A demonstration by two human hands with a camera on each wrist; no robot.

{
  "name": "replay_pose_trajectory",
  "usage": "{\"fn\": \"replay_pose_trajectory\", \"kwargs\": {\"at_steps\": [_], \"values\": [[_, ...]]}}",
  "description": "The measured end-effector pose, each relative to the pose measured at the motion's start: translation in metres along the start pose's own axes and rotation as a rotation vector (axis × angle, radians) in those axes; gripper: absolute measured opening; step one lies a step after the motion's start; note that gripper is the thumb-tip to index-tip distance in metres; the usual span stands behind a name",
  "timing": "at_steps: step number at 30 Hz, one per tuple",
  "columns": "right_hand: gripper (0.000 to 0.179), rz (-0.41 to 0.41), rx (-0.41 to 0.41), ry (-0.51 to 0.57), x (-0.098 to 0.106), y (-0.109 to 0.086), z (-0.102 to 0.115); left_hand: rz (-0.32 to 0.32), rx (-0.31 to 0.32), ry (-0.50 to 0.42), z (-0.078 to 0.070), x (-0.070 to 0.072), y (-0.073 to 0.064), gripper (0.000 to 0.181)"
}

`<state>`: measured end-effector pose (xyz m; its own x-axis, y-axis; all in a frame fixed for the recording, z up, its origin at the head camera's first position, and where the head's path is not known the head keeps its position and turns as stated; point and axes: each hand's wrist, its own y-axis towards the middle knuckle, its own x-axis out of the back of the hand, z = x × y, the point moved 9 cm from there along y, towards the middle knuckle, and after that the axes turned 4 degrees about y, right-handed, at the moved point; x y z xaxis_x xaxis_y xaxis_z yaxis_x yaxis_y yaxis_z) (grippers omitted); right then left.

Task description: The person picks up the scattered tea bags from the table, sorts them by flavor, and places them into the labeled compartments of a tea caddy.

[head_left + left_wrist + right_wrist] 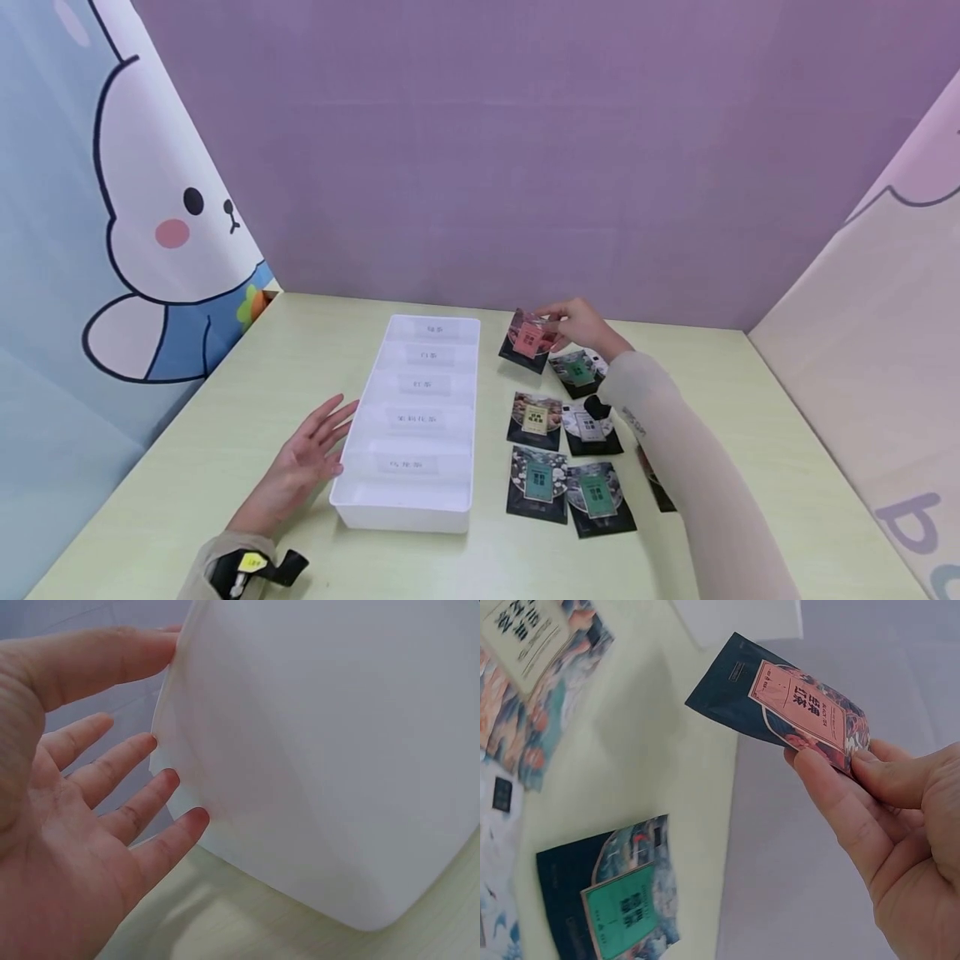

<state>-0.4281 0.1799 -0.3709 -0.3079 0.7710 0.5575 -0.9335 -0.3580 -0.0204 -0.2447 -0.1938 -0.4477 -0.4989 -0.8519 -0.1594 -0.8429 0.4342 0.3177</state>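
Note:
My right hand (pixel 581 325) pinches a tea sachet with a red label (pixel 527 340) between thumb and fingers. In the right wrist view the red-label sachet (pixel 799 705) is raised above the table and tilted. My left hand (pixel 303 467), fingers spread and nearly straight, is at the left side of a long white box (pixel 401 518). The left wrist view shows its thumb and fingertips (pixel 196 817) at the wall of the white box (pixel 322 765). Several labelled sections run along the box, with no sachet visible in them.
Right of the box lie a green-label sachet (pixel 577 372), a yellow-label one (pixel 535 421), a grey-label one (pixel 591 428), a teal-label one (pixel 538 485) and another green-label one (pixel 600 500). The right forearm partly covers a further sachet (pixel 657 485). A purple panel (pixel 480 167) stands behind the table.

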Motion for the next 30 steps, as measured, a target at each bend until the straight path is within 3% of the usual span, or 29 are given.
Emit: {"fn": "replay_pose_trajectory", "kwargs": {"at_steps": [20, 30], "values": [[0.032, 0.034, 0.080, -0.085, -0.017, -0.010, 0.054, -0.015, 0.013, 0.008, -0.003, -0.004, -0.005, 0.081], [0.030, 0.064, 0.174, -0.047, -0.035, -0.017, 0.085, -0.066, 0.070, 0.068, -0.002, 0.000, -0.004, 0.081]]}}
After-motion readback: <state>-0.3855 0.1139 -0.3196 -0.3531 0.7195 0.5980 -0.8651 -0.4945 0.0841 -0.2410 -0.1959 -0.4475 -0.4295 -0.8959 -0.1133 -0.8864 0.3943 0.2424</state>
